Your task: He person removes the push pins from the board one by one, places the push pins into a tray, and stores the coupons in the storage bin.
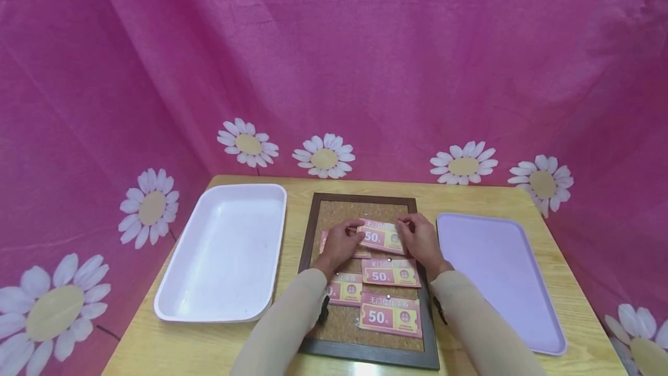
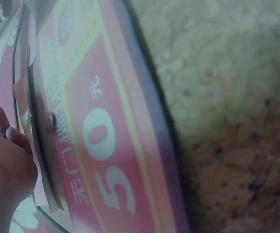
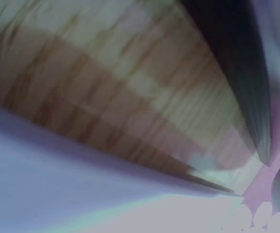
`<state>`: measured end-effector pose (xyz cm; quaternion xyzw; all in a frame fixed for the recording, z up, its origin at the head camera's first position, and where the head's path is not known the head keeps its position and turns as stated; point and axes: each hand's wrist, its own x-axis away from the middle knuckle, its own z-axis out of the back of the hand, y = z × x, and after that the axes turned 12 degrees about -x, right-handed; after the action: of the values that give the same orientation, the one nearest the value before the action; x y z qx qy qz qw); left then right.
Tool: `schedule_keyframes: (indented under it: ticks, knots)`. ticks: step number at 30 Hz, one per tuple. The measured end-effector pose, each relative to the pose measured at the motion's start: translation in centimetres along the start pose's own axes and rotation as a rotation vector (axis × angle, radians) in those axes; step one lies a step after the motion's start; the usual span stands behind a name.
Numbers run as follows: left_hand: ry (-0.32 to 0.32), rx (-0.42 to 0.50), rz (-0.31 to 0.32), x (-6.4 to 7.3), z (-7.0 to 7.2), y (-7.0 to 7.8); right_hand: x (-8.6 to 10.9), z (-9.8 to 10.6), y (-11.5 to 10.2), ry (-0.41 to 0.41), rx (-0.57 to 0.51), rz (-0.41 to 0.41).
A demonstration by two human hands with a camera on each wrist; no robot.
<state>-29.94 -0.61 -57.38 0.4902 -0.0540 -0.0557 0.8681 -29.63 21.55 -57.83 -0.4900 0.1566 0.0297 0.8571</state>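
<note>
A cork board point(image 1: 336, 324) with a dark frame lies in the middle of the table in the head view. At its upper right is a pink and yellow coupon point(image 1: 382, 238) marked 50. My left hand point(image 1: 339, 245) pinches the coupon's left edge, and my right hand point(image 1: 420, 241) pinches its upper right corner. Below it are a middle coupon point(image 1: 390, 273) and a lower coupon point(image 1: 391, 317), each with a small pin at its top. A left coupon point(image 1: 347, 291) and one above it are partly hidden by my left arm. A pin head point(image 2: 51, 122) shows near a coupon in the left wrist view.
On the left of the wooden table point(image 1: 297, 213) stands a white tray point(image 1: 221, 254). A flat purple tray point(image 1: 498, 277) lies at the right, close beside the board. Behind hangs a magenta curtain point(image 1: 365, 74) printed with daisies.
</note>
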Motion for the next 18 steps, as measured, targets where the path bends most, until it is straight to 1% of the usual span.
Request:
schedule_keyframes:
  ticks: [3,8,11,14,18]
  knots:
    - [0.007,0.015,0.007,0.0,0.3,0.0,-0.2,0.1,-0.3,0.004,-0.002,-0.002]
    - [0.033,0.003,-0.007,-0.1,1.0,0.2,-0.4,0.7,-0.5,-0.003,-0.013,0.001]
    - [0.049,0.016,-0.016,-0.2,1.4,0.2,-0.3,1.0,-0.4,0.006,-0.017,0.012]
    - [0.087,0.028,-0.035,-0.4,1.8,0.3,-0.2,1.3,-0.3,0.014,-0.007,0.024]
    - [0.131,0.034,-0.031,-0.6,2.4,0.5,0.0,1.7,-0.1,0.02,0.013,0.014]
